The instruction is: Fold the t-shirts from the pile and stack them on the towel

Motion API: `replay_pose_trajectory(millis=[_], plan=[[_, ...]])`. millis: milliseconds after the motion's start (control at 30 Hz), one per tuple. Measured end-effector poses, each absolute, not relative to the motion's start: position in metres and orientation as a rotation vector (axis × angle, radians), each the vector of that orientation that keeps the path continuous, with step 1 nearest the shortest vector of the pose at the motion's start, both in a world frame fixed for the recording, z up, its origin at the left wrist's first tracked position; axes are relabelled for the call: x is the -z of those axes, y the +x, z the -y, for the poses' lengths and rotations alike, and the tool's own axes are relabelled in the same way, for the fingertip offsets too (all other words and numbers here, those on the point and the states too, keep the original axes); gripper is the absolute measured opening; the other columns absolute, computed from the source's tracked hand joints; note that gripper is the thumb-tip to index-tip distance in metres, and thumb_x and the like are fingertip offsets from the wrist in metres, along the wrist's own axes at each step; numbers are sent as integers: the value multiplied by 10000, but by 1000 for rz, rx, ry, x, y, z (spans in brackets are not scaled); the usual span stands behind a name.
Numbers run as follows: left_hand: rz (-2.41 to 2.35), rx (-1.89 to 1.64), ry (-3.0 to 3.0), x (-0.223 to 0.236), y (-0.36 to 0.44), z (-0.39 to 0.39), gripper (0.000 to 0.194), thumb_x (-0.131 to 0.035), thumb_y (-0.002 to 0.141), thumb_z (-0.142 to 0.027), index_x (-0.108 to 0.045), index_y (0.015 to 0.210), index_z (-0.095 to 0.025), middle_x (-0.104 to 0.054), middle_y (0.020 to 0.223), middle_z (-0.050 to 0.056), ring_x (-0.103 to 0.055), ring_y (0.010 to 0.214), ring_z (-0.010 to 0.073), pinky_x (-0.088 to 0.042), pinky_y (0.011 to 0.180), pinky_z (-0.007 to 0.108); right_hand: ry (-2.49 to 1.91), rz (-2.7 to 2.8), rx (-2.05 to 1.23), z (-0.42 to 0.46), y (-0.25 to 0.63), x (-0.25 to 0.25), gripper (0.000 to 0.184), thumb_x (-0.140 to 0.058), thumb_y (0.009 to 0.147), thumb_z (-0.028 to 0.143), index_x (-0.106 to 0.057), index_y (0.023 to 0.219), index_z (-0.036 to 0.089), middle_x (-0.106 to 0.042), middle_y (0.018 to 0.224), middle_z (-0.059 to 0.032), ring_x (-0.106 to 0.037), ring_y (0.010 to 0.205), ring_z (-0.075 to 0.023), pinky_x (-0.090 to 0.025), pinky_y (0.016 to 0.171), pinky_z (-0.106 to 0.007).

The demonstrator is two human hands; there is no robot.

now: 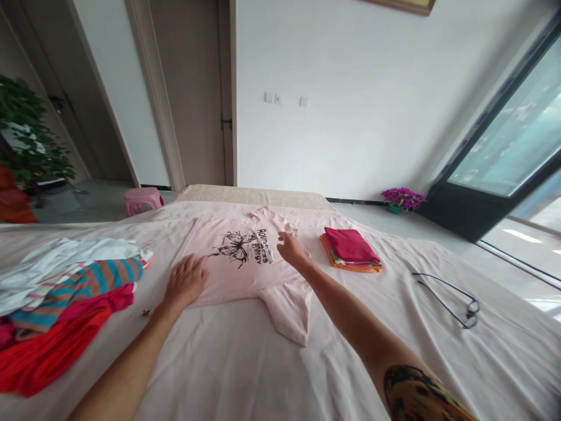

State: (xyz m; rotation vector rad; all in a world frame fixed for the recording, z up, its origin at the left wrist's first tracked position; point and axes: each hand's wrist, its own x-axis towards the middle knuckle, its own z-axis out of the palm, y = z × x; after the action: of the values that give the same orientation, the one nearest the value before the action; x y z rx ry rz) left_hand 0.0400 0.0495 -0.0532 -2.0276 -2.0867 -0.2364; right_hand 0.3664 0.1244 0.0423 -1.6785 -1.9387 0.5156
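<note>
A pale pink T-shirt lies spread sideways on the bed, its collar end to the right and one sleeve toward me. Black lettering and a black splashed print cover its chest, with thin white cords across the lettering. My left hand rests flat on the shirt's hem end, fingers stretched out. Near the lettering and cords, my right hand is closed with curled fingers; whatever it grips, if anything, is hidden.
A heap of mixed clothes lies to the left, beside a tiny object. Folded clothes are stacked on the right, near black-framed glasses. Beyond the bed stand a pink stool and purple flowers.
</note>
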Motion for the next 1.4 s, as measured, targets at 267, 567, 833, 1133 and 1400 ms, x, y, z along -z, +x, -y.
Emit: replay_pose_trajectory(millis=[267,567,833,1133,1400], plan=[[1935,543,-2131,53,32,-53,452,-396,933,-319,-583,1299,-131,-571,1360,180,-503,1295,295,-382,1096,461,-1287,2363,-265,-26,454,-11,426,-488,730,11,-720,1011,231,-712,1021,-30,-647,908,-159,-479,797,-258],[1368,817,-2770,21,97,-2,424,-512,856,-143,-580,1256,-265,-629,1249,44,-556,1200,181,-437,1069,315,-984,2532,-185,11,468,-5,341,-535,858,81,-726,1071,267,-707,1133,-56,-606,1049,-208,-459,931,-359],[1304,798,-3011,19,174,3,295,-528,848,-89,-660,1064,-241,-684,1123,56,-600,1097,199,-456,983,340,-1314,2006,-527,-3,455,8,175,-496,913,250,-647,849,192,-648,790,-13,-579,720,-139,-479,697,-252],[2276,842,-2644,12,193,-45,270,-418,942,-277,-628,1096,-204,-736,1062,101,-680,970,209,-455,794,288,-1466,1114,-1351,-44,435,-4,201,-575,834,349,-576,732,176,-561,599,11,-578,544,-152,-550,497,-295],[2226,726,-2741,7,184,-35,465,-645,794,-348,-588,1241,-237,-733,1073,60,-677,936,199,-442,738,258,-1259,1268,-1465,-49,449,-10,398,-678,661,164,-662,1058,137,-694,864,-47,-675,780,-176,-577,726,-314]])
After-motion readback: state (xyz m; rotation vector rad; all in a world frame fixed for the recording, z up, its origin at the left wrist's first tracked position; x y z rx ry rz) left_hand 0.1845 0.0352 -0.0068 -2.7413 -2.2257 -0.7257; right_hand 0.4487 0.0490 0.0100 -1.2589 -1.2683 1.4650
